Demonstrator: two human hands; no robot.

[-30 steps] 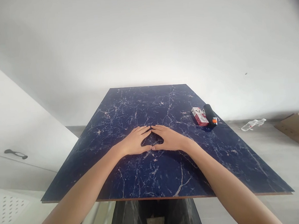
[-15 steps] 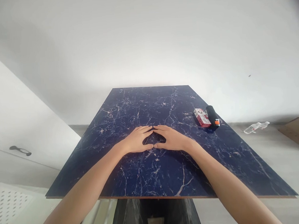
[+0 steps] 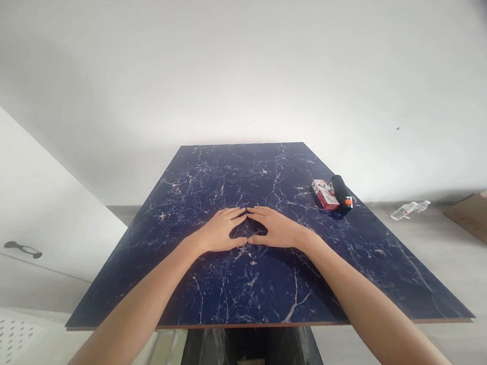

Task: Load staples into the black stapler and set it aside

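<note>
My left hand point(image 3: 219, 231) lies on the dark blue marbled tabletop point(image 3: 243, 171), fingers stretched out and thumb held apart. Opposite it, my right hand point(image 3: 281, 227) rests the same way, and the fingertips and thumbs of both hands meet or nearly meet around a small gap. Neither hand holds anything. To the right of my right hand stand a small red and white box point(image 3: 325, 194) and, right beside it, a black cylinder point(image 3: 341, 191) with an orange and white mark at its near end. What the cylinder is I cannot tell.
A white wall point(image 3: 235, 66) rises behind the table. White cabinet doors with a dark handle point(image 3: 23, 249) are on the left, above a white perforated panel point(image 3: 8, 338). On the floor at right lie a clear plastic bottle point(image 3: 409, 210) and a cardboard box point(image 3: 479, 219).
The whole view has shifted slightly, so things appear a little further left. Both hands keep the same pose on the tabletop, and the box and cylinder have not moved on it.
</note>
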